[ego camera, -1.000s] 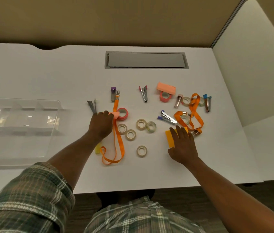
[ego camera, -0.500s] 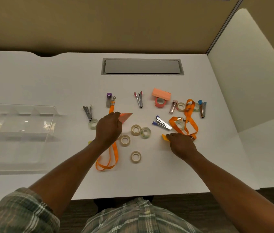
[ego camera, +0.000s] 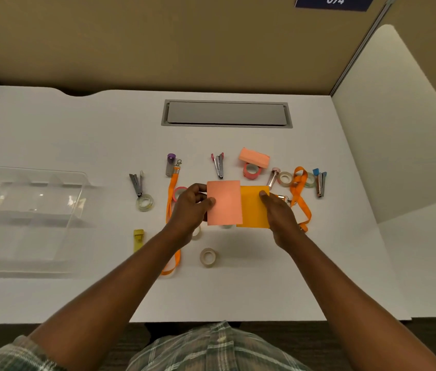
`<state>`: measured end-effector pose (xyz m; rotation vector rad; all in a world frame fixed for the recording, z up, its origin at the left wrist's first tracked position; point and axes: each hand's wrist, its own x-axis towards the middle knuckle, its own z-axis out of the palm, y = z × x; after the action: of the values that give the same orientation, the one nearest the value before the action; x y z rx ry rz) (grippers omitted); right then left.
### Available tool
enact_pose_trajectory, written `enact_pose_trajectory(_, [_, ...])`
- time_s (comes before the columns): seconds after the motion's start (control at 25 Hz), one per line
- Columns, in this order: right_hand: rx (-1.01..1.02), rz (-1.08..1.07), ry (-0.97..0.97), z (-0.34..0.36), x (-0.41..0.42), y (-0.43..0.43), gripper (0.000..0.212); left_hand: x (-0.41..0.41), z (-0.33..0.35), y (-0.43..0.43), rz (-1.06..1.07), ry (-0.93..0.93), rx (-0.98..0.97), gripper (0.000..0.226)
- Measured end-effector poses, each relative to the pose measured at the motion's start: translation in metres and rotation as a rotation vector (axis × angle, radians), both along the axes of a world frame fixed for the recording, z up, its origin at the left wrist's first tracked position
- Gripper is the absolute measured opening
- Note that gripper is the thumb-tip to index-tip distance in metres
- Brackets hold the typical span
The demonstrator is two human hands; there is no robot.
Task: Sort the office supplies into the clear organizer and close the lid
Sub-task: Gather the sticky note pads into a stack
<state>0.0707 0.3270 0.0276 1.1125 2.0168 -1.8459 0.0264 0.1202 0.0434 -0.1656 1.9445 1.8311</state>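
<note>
My left hand [ego camera: 191, 210] pinches a pink sticky-note pad [ego camera: 224, 203] by its left edge, lifted above the desk. My right hand [ego camera: 281, 212] holds an orange sticky-note pad [ego camera: 254, 210] by its right edge; the pink pad overlaps its left side. The clear organizer [ego camera: 28, 210] stands open at the far left of the desk. Staplers [ego camera: 218, 164], tape rolls [ego camera: 208, 257], two orange lanyards [ego camera: 301, 194] and another pink pad [ego camera: 253, 157] lie scattered around my hands. Some tape rolls are hidden under the pads.
A grey cable hatch [ego camera: 226, 113] is set into the white desk [ego camera: 77, 135] behind the supplies. A yellow clip [ego camera: 138, 238] and a tape roll [ego camera: 145, 203] lie between the organizer and my left hand. A white partition [ego camera: 399, 129] stands at the right.
Both hands have lifted their pads off the desk and brought them together at the centre, flat faces toward me. The pink pad now overlaps the orange one.
</note>
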Motion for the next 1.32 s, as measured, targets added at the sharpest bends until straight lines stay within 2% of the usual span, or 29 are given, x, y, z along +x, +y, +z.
enact_pose_trajectory(0.16, [-0.117, 0.006, 0.020, 0.004, -0.013, -0.008, 0.060, 0.002, -0.001, 0.013, 0.024, 0.085, -0.135, 0.021])
enact_pose_trajectory(0.2, [-0.138, 0.019, 0.028, 0.005, -0.014, -0.011, 0.056, 0.003, -0.001, 0.017, 0.045, 0.114, -0.198, 0.021])
enact_pose_trajectory(0.32, [-0.171, 0.102, 0.089, 0.008, -0.017, -0.020, 0.026, 0.006, -0.003, 0.027, 0.088, 0.184, -0.376, 0.025])
enact_pose_trajectory(0.48, [-0.140, 0.163, 0.128, 0.005, -0.025, -0.029, 0.025, 0.012, -0.004, 0.040, 0.045, 0.234, -0.485, 0.034])
enact_pose_trajectory(0.56, [-0.099, 0.155, 0.145, 0.003, -0.028, -0.032, 0.021, 0.013, -0.005, 0.047, 0.048, 0.198, -0.499, 0.039])
enact_pose_trajectory(0.64, [-0.087, 0.159, 0.161, 0.000, -0.030, -0.032, 0.015, 0.011, -0.007, 0.051, 0.090, 0.080, -0.472, 0.038])
enact_pose_trajectory(0.76, [-0.049, 0.197, 0.178, -0.008, -0.038, -0.025, 0.015, 0.002, -0.011, 0.050, 0.237, -0.108, -0.320, 0.016])
enact_pose_trajectory(0.84, [0.142, 0.247, 0.269, -0.015, -0.051, -0.011, 0.017, -0.002, -0.011, 0.045, 0.307, -0.152, -0.247, 0.007])
enact_pose_trajectory(0.96, [0.720, 0.486, 0.384, -0.032, -0.079, 0.020, 0.022, -0.003, -0.010, 0.038, 0.336, -0.156, -0.251, 0.009])
enact_pose_trajectory(1.08, [1.071, 0.815, 0.204, -0.047, -0.110, 0.045, 0.043, 0.002, -0.010, 0.032, 0.351, -0.146, -0.266, 0.009])
enact_pose_trajectory(1.2, [1.175, 1.022, 0.090, -0.056, -0.133, 0.053, 0.050, 0.007, -0.013, 0.027, 0.339, -0.146, -0.295, 0.006])
enact_pose_trajectory(1.32, [1.092, 1.077, 0.008, -0.057, -0.147, 0.051, 0.053, 0.011, -0.013, 0.022, 0.342, -0.137, -0.305, 0.004])
